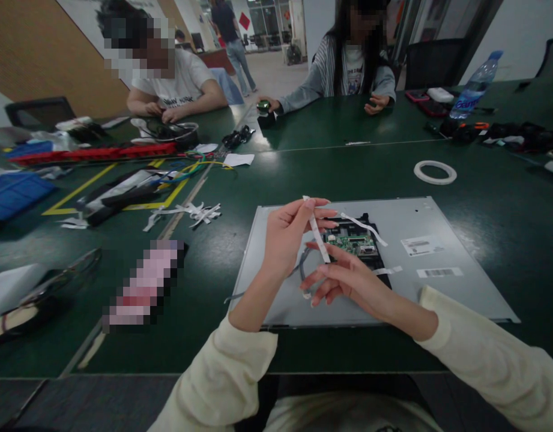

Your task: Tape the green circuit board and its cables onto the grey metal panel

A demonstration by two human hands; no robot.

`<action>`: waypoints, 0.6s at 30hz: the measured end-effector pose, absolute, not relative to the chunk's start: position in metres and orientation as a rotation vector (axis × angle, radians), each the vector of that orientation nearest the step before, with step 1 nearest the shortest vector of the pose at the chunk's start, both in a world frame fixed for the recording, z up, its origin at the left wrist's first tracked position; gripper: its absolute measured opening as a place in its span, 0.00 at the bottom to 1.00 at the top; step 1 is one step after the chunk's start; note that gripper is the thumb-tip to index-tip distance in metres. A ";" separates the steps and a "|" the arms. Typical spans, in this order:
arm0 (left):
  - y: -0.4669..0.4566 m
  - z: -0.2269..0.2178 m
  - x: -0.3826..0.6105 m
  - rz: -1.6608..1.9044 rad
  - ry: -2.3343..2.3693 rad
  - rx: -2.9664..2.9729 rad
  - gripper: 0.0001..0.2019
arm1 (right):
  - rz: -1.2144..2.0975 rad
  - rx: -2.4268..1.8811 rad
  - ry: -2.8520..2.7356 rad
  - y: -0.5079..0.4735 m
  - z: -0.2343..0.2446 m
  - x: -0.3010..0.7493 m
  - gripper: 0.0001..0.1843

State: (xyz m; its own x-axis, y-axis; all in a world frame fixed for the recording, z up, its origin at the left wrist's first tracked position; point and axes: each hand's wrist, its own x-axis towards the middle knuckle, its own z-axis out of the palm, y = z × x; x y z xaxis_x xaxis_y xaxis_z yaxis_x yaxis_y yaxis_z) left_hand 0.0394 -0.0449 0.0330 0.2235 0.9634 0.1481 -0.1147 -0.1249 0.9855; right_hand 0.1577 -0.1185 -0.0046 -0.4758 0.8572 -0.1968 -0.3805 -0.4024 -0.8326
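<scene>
Between my two hands stretches a short strip of white tape [318, 233]. My left hand [289, 231] pinches its upper end between thumb and forefinger. At the lower end, the thumb and fingers of my right hand [348, 279] grip it. Below my hands lies a flat grey metal panel [411, 222] with two white labels. On the panel sits a black frame with a green circuit board [352, 243], partly hidden by my hands. White tape pieces [366, 227] stick to the frame's upper and lower right. A grey cable [303, 264] curves beside the board, near my right fingers.
Loose white strips [199, 213] lie on the green table at left, near a blurred-out phone-shaped object [145, 285]. A tape roll [435, 172] and a water bottle [477, 87] are at right. Two people sit across the table; one person's hand holds a small round object [263, 108].
</scene>
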 end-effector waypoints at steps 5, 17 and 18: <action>-0.051 0.031 0.043 1.025 0.908 1.340 0.15 | 1.937 -0.802 -0.997 -0.119 -0.010 0.156 0.26; -0.049 0.026 0.046 1.138 0.966 1.389 0.17 | 1.862 -0.862 -1.017 -0.121 -0.014 0.153 0.27; -0.049 0.025 0.047 1.148 0.985 1.413 0.17 | 1.838 -0.868 -1.013 -0.121 -0.014 0.153 0.27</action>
